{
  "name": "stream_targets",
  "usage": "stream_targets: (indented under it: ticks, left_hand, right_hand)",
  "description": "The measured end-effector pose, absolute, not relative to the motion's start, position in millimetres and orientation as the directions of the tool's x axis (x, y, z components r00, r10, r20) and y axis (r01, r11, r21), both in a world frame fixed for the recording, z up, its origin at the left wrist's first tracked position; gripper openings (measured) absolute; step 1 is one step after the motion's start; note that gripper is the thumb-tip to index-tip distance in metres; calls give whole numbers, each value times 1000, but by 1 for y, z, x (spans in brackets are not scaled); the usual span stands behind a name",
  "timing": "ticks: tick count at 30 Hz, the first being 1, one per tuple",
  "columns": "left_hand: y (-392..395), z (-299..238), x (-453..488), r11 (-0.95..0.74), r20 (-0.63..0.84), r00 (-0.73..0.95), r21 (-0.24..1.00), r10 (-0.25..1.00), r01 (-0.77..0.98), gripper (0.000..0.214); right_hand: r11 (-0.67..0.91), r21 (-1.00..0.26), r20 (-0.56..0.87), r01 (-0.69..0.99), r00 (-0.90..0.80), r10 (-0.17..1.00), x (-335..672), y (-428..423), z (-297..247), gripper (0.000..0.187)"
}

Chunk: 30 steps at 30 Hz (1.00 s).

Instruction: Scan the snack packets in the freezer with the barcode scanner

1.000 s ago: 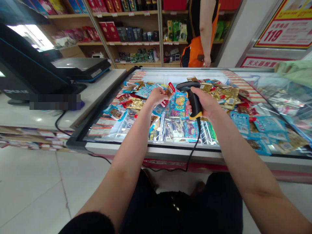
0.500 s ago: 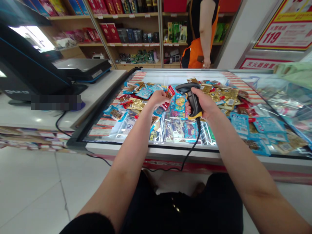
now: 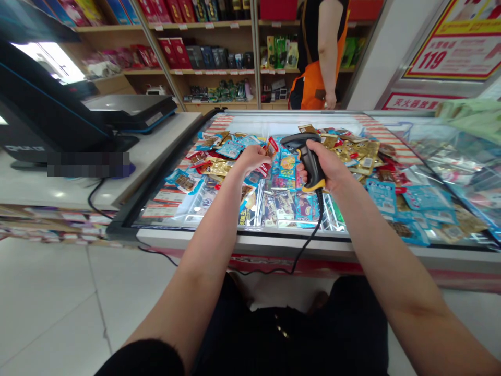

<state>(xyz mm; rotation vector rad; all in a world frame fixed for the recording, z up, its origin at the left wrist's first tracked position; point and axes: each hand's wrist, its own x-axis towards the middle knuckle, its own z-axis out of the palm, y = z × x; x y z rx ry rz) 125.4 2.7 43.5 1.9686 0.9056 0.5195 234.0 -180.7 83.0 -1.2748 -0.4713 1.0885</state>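
Note:
My right hand (image 3: 331, 166) is wrapped round the handle of a black and yellow barcode scanner (image 3: 306, 156), whose head points left. Its black cable (image 3: 303, 249) hangs down over the freezer's front edge. My left hand (image 3: 252, 157) pinches a small red snack packet (image 3: 271, 151) right in front of the scanner's head. Both hands hover above the glass lid of a chest freezer (image 3: 274, 243), which is strewn with several blue, gold and red snack packets (image 3: 376, 183).
A white counter (image 3: 129, 172) on the left carries a black till screen (image 3: 43, 104) and a flat scale (image 3: 129, 107). Wooden shelves of boxed goods (image 3: 211, 52) stand behind. A person in an orange apron (image 3: 319, 62) stands at the freezer's far side. A red price sign (image 3: 450, 47) hangs at upper right.
Both hands have stayed close together over the freezer, shifting only slightly. The packet remains in front of the scanner's head.

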Motion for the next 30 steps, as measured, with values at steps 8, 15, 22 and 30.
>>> stream_targets:
  ticks: [8,15,22,30]
  left_hand:
    - [7,65,80,-361,30,581,809,814,464,16]
    - [26,72,16,-439,88,445,412,891,798,42]
    - [-6,67,28,-427,227,378,234,898,874,57]
    - [-43,68,121,-714,336,630,331,701,618,40]
  right_hand:
    - [-105,-917,-287,-386,452,845,246,-200,81,34]
    - [-90,-926,-271,-367,479,835,259,-219,82,35]
    - [-70,-950,-240,-303,573,783,277,-238,82,30]
    - [-101,-970,-226,-223,660,716,288,-266,91,30]
